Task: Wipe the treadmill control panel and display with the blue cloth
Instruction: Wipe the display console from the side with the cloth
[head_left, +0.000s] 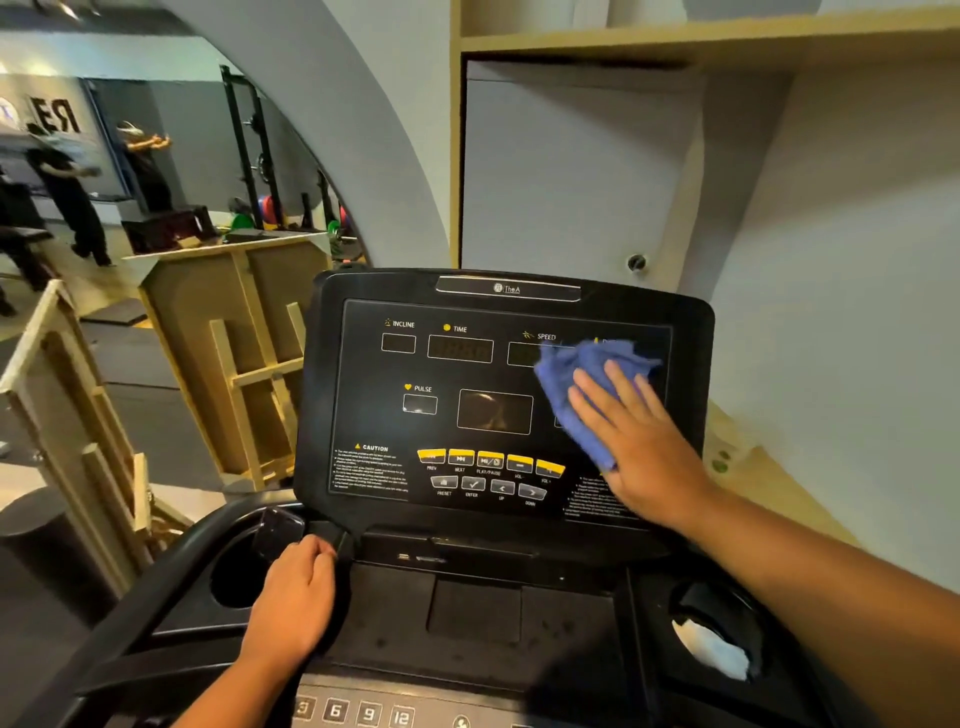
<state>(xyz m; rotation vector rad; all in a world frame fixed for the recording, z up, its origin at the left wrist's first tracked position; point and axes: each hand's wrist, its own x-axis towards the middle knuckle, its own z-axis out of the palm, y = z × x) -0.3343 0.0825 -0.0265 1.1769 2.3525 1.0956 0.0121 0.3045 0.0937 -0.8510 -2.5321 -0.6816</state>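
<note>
1. The blue cloth (576, 384) is bunched against the right side of the control panel (498, 395), covering the right end of the SPEED window and the label beside it, near the panel's upper right corner.
2. The right hand (636, 441) lies flat on the cloth, fingers straight and spread, pressing it to the glossy face; nothing is curled round it.
3. The left hand (298, 597) grips the ledge at the panel's lower left corner, fingers curled over it, apparently to steady the body.
4. Judging from the cloth's place, the right side is being wiped; the INCLINE, TIME and PULSE windows, the centre display (494, 411) and the yellow button row (491, 461) along the lower edge seem left to do.
5. To do this stroke well: keep the palm flat so the whole wad bears evenly, and overlap passes from the right edge toward the left.
6. Lighten pressure over the buttons, since a firm push could trigger one.
7. Refold the cloth if the loose upper corner flaps; it would otherwise smear, not lift.
8. Further out: a cup holder (717, 629) at the lower right holds something white, and a wooden frame (249, 358) stands left of the treadmill.
</note>
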